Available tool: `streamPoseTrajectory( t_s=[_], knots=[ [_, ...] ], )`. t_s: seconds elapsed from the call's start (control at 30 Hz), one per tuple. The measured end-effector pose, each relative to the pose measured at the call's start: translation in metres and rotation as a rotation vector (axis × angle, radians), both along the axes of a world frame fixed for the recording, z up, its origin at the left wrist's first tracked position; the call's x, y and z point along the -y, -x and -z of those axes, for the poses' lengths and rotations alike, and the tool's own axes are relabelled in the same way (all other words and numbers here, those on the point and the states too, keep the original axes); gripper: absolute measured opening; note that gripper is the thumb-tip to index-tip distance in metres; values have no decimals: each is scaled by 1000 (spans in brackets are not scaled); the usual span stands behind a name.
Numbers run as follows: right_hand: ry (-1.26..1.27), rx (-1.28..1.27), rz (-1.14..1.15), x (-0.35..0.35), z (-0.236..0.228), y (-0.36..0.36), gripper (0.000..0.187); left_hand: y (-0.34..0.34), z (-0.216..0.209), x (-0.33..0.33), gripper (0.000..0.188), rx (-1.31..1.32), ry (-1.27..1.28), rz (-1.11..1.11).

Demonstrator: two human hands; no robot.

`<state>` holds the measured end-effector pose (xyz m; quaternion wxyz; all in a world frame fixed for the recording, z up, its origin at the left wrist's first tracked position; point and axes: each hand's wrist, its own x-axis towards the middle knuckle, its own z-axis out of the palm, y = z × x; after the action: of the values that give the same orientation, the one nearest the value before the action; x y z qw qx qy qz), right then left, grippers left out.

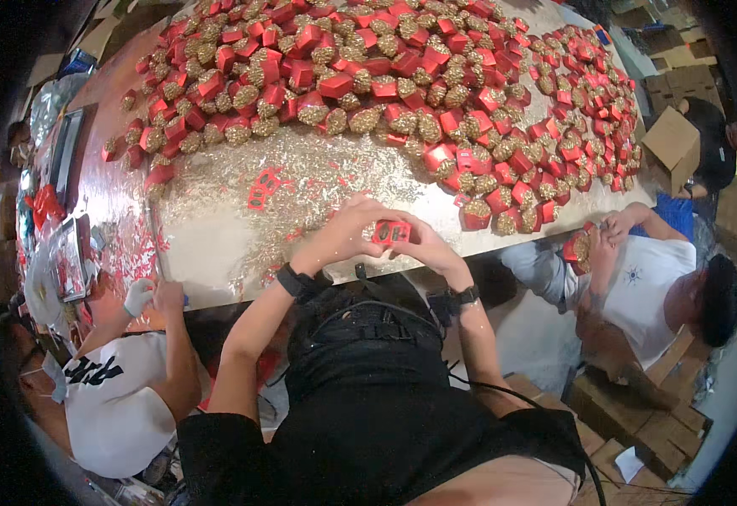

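Note:
In front of my waist, at the table's near edge, my left hand and my right hand meet around a small red tag with dark printed patches. The fingers of both hands are closed on its sides, and part of it is hidden by them. Whether it is one tag or a thin stack I cannot tell. Similar red tags lie on the glitter-strewn table beyond my left hand. Farther back spreads a large heap of red boxes with gold glittery, rounded tops.
The pale table is strewn with gold glitter and red scraps. At left, a person in white works at its edge. At right, another person holds a red-and-gold piece. Cardboard boxes stand behind at right.

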<state>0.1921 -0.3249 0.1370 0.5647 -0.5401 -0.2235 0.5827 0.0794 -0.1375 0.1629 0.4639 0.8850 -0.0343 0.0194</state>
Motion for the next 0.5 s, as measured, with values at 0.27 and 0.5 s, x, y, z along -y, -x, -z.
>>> streamPoseTrajectory(
  t_s=[0.27,0.5],
  knots=[
    [-30,-318,243,50,6,-25,53,-42,43,57,41,-351,801,-134],
    [171,-44,316,47,32,-30,33,-73,55,62,28,-522,1110,-350]
  ],
)
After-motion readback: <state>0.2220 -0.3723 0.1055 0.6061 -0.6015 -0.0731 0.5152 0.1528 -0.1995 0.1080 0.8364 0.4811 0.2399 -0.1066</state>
